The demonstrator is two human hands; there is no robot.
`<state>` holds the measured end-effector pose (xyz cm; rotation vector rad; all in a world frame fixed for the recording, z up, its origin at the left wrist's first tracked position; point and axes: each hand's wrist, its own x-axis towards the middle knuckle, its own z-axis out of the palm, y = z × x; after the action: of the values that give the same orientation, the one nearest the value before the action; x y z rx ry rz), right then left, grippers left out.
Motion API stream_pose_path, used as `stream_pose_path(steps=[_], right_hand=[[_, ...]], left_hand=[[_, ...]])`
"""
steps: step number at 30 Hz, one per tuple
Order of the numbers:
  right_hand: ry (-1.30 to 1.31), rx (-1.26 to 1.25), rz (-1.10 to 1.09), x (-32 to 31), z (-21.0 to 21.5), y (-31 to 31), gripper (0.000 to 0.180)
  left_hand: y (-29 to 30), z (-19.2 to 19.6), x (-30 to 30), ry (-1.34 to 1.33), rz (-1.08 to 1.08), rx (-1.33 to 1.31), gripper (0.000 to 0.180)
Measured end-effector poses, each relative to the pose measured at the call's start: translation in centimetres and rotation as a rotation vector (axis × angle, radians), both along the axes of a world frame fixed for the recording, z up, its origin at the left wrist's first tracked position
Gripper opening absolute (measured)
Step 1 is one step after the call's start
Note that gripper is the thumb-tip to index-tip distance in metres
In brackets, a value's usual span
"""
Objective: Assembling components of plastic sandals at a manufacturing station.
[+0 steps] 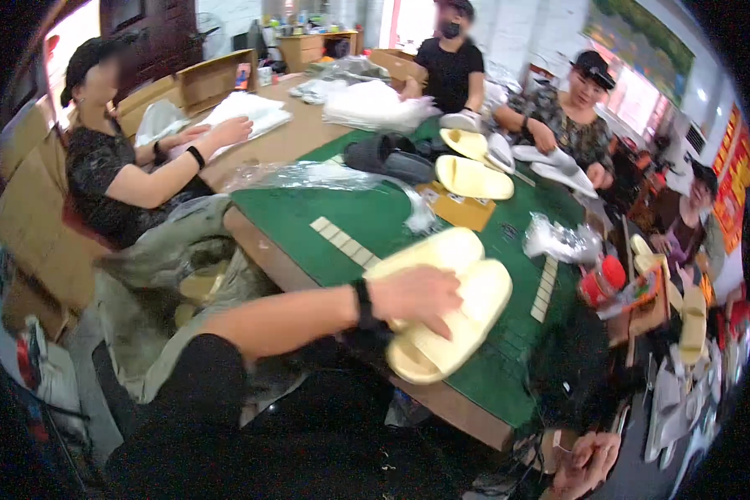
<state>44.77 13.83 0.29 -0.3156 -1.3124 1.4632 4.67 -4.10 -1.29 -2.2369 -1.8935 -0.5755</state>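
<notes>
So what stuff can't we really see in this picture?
Head view: parts of the yellow slippers, covered by the left hand.
Head view: whether the right hand grips anything; blur and shadow hide it.
Head view: the deep inside of the grey-green sack, hidden by its folds.

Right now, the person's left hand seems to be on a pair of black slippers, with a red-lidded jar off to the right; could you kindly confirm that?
Not quite: the slippers are pale yellow, not black, as the head view shows. The left hand is on them, with the red-lidded jar off to the right.
</notes>
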Motion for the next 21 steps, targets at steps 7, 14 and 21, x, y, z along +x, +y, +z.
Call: stream_pose_path(steps=[7,14,21], right_hand=[[-0.081,0.001,0.003,-1.7,1.5,-1.9,0.012],[-0.161,-0.067,0.114,-2.1,2.4,-2.4,0.014],[-0.18,0.087,-0.338,4.1,8.5,1.0,0.011]], left_hand=[[-10.0,8.5,-12.3,0.454,0.816,0.245,0.061],[-8.7,2.6,-4.7,-0.11,0.393,0.05,0.039],[-4.5,-2.3,5.4,-0.329,0.148,-0.024,0.047]])
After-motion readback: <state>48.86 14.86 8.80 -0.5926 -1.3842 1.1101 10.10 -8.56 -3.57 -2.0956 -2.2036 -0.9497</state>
